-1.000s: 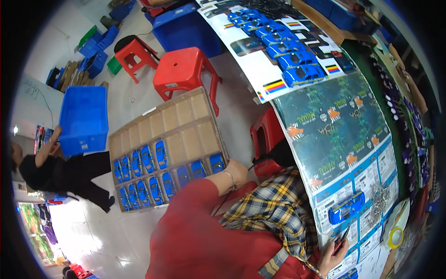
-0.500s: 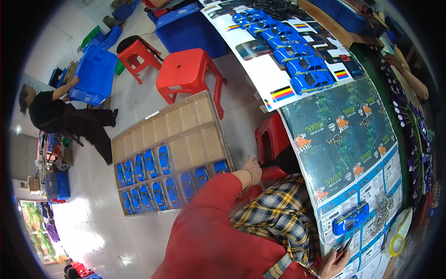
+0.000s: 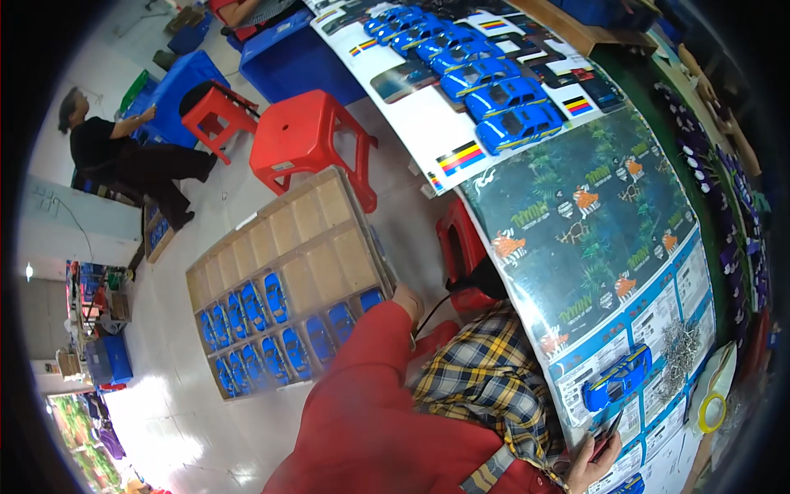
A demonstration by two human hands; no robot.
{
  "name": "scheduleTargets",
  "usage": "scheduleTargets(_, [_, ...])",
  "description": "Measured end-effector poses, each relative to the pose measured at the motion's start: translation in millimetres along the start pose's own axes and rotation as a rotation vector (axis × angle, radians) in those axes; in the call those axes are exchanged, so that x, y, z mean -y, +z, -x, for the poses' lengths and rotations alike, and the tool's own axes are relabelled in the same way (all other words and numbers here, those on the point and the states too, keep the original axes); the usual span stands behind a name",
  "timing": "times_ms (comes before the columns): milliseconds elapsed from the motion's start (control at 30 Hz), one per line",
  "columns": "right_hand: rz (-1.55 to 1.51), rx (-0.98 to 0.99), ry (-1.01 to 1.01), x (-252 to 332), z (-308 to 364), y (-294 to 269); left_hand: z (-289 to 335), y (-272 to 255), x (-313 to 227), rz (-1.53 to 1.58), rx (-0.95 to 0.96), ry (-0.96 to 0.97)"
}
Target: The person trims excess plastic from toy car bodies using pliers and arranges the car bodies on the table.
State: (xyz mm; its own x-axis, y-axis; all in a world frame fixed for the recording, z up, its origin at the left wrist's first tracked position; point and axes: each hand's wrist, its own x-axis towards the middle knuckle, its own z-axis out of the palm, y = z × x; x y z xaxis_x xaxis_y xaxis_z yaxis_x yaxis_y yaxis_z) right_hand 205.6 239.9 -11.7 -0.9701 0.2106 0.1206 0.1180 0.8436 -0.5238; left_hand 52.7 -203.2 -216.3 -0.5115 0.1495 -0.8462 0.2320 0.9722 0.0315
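Note:
My left hand (image 3: 407, 301) is at the right edge of a divided tray (image 3: 284, 235), its fingers mostly hidden, so its grip cannot be made out. Two rows of the tray hold several blue toy car bodies (image 3: 276, 298); other compartments show bare brown bottoms. Low on the table, my right hand (image 3: 594, 463) is closed around a small tool (image 3: 613, 426) with a dark pointed tip and a reddish handle. Just beyond that hand a blue toy car body (image 3: 617, 379) lies on the printed sheet. Part of another blue body (image 3: 629, 484) shows at the lower edge.
A line of blue car bodies (image 3: 502, 95) stands on the table's far end. Small metal pieces (image 3: 680, 354) lie heaped by a yellow tape roll (image 3: 712, 412). Red stools (image 3: 300, 136) and blue bins (image 3: 296, 62) stand beyond the tray. Another person (image 3: 115, 148) is at the far left.
The view has shifted a little. My left hand has come closer to the tray's edge. The far person's blue bin is lower, and another blue body shows at the lower edge.

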Motion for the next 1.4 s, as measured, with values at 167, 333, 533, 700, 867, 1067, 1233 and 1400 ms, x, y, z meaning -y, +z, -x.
scheduleTargets(167, [-0.256, -0.004, 0.039, 23, -6, 0, -2, -11, -8, 0.066, 0.001, 0.036])
scheduleTargets(333, [-0.225, 0.043, 0.02, 44, -12, -7, 52, -28, -30, 0.349, -0.359, 0.127])
scheduleTargets(533, [-0.072, -0.003, -0.042, 59, -13, -15, 89, 5, -64, 0.6, -0.376, 0.311])
scheduleTargets(700, [-0.025, -0.01, -0.109, 50, -12, -17, 88, 21, -58, 0.881, -0.531, 0.274])
scheduleTargets(867, [-0.004, -0.006, -0.142, 41, -12, -18, 116, -8, 20, 1.704, -0.603, -0.175])
scheduleTargets(1067, [-0.031, -0.02, -0.165, 42, -14, -14, 155, 15, 92, 1.897, -0.76, -0.374])
scheduleTargets(1233, [-0.036, -0.023, -0.129, 46, -13, -15, 156, 42, 39, 1.746, -0.5, -0.292])
scheduleTargets(1400, [-0.018, -0.013, -0.127, 50, -13, -17, 127, 71, -32, 1.582, -0.281, -0.104])
